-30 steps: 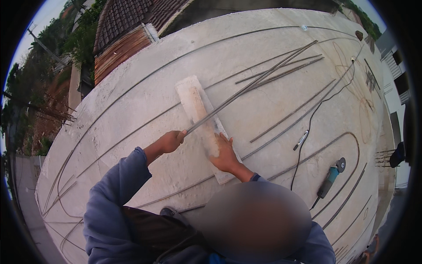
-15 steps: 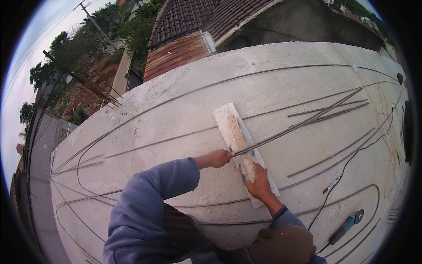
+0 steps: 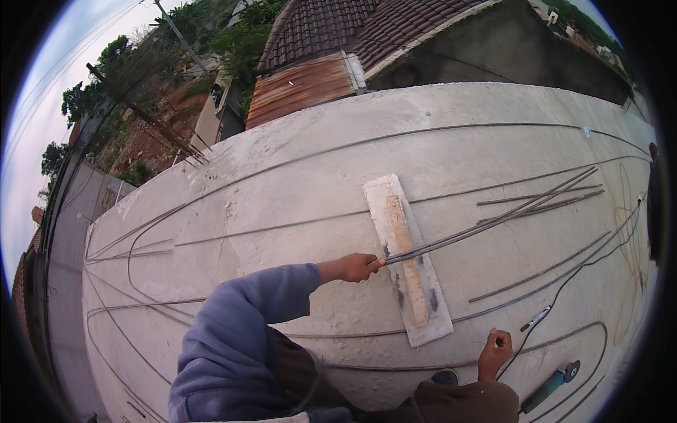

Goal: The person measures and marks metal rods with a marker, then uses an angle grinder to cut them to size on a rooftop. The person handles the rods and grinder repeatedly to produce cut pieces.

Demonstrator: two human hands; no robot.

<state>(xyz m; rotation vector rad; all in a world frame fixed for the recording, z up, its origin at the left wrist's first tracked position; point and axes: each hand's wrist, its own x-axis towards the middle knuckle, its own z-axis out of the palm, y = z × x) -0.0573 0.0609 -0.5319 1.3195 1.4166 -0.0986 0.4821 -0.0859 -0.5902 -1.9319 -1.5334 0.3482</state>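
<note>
My left hand (image 3: 358, 267) is closed round the near ends of a few thin steel rods (image 3: 486, 227), which slant up to the right across a board. That pale, dusty board (image 3: 383, 201) lies on the concrete, with a brown wooden strip (image 3: 411, 282) along its middle and dark smudges beside it. To the right of the board's near end, my right hand (image 3: 493, 347) is raised beside my knee, its fingers curled in. Whatever it holds, if anything, cannot be made out.
Long steel bars (image 3: 338, 148) cross the concrete slab (image 3: 310, 190). At right are an angle grinder (image 3: 553, 388), a black cable (image 3: 564, 289) with a pale connector (image 3: 536, 317), and loose thin wire (image 3: 627, 233). Past the slab's far edge stand tiled roofs (image 3: 317, 32).
My right hand has left the board and moved right and nearer to me, curling its fingers. My left hand still grips the rods. The whole view has shifted slightly.
</note>
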